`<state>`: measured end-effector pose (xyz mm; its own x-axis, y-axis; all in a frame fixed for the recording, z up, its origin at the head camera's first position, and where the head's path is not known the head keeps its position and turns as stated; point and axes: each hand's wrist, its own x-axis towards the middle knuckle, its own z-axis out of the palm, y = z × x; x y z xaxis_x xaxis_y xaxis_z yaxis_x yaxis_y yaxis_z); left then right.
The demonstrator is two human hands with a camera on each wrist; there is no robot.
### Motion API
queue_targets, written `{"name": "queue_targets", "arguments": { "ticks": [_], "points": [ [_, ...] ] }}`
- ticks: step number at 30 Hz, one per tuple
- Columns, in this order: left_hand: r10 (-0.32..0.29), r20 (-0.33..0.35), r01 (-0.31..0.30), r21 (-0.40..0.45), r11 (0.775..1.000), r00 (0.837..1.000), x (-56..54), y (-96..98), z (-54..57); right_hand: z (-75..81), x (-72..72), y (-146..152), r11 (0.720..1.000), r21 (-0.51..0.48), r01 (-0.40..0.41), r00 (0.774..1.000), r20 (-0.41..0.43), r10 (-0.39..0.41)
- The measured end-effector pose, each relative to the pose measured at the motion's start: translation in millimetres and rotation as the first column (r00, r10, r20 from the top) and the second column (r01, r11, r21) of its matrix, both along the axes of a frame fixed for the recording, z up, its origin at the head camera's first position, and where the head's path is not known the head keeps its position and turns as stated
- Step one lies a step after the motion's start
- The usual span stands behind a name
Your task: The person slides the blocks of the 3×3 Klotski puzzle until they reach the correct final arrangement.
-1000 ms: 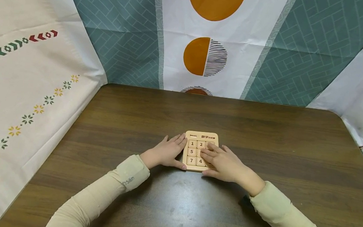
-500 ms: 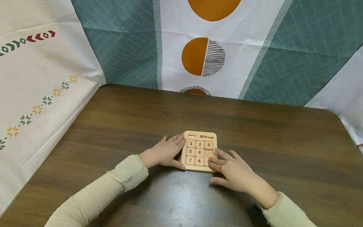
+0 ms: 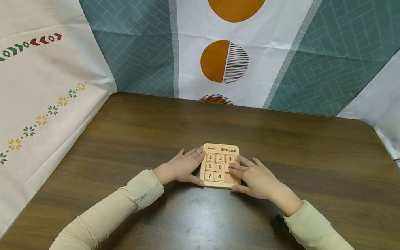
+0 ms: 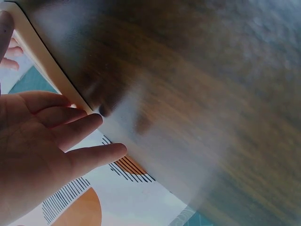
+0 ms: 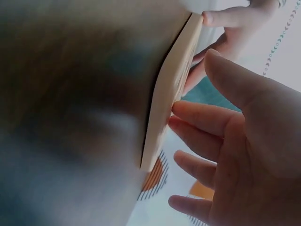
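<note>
On the table lies a wooden number slide puzzle (image 3: 212, 185) with square numbered tiles in a shallow frame. My left hand (image 3: 183, 167) rests along its left side, fingers extended and thumb at the lower left corner. My right hand (image 3: 257, 179) reaches in from the right, its fingertips on the tile (image 3: 226, 169) at the right of the middle row, partly covering its number. The right thumb is at the lower right corner. Tiles 1, 2, 3 form the top row; 5 and 8 sit below, then 7 and 4. The bottom right slot holds no tile.
The dark wooden table (image 3: 157, 121) extends around the puzzle on all sides. A patterned cloth (image 3: 141, 56) hangs behind its far edge, and a white embroidered cloth (image 3: 27, 98) hangs at the left. A small dark object (image 3: 278, 223) shows beneath the right cuff.
My right hand has drawn back right, then moved slightly up and left. The tile under its fingers has slid from the bottom right slot up to the middle row. My left hand stays put.
</note>
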<state>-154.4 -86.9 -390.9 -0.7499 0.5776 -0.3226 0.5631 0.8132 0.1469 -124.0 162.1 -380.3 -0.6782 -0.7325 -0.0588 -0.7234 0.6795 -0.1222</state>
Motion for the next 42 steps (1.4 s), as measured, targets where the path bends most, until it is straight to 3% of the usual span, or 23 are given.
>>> {"name": "queue_targets", "arguments": {
  "ticks": [10,21,31,42],
  "points": [
    [-0.004,-0.014,0.004,-0.006,1.0,1.0,0.4,0.7,1.1,-1.3,14.8,-11.2,0.994,-0.041,-0.105,0.994,0.039,0.106],
    [-0.001,-0.009,0.001,-0.009,1.0,1.0,0.2,0.6,0.1,6.0,13.1,5.2,0.997,-0.037,-0.067,0.994,0.085,0.07],
    [-0.003,-0.011,0.003,-0.008,1.0,1.0,-0.2,1.6,2.1,1.9,-2.1,-13.4,0.997,-0.045,-0.061,0.996,0.069,0.064],
    [-0.007,-0.014,0.007,-0.004,1.0,1.0,0.1,0.7,2.3,3.3,15.7,-15.1,0.992,-0.047,-0.117,0.985,0.122,0.122]
  ]
}}
